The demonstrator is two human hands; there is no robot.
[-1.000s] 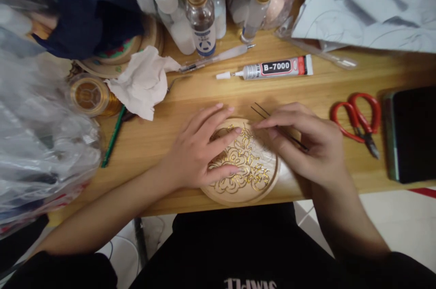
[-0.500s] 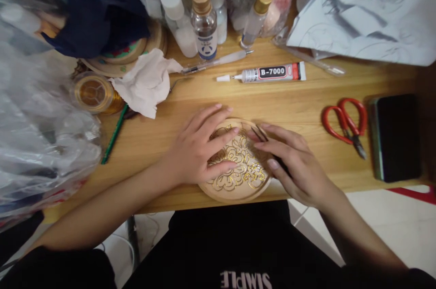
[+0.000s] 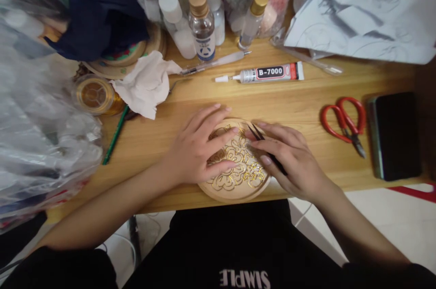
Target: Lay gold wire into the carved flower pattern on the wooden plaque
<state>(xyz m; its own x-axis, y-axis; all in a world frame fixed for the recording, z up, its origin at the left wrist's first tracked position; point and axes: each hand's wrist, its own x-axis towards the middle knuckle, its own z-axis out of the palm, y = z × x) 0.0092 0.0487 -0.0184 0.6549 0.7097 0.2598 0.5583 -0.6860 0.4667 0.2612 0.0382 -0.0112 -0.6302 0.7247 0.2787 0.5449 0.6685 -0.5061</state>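
Observation:
A round wooden disc (image 3: 235, 193) lies at the table's front edge, its face covered with gold wire bent into flower outlines (image 3: 231, 168). My left hand (image 3: 200, 148) rests on the disc's left side with its fingers spread, palm down. In my right hand (image 3: 289, 155), thumb and fingers close around dark tweezers (image 3: 270, 150). The tweezer tips are parted and hover over or touch the upper right of the disc; I cannot tell which. Whether anything sits between the tips is too small to make out.
Behind the disc lies a B-7000 glue tube (image 3: 270, 73). Red-handled cutters (image 3: 345, 121) and a phone (image 3: 393, 137) are at the right. To the left are a gold wire spool (image 3: 97, 94), crumpled tissue (image 3: 146, 82) and a green pencil (image 3: 116, 134). Bottles (image 3: 202, 25) stand at the back.
My right hand has shifted slightly left, and the tweezers have tilted so that more of them shows. My left hand stays in place on the disc.

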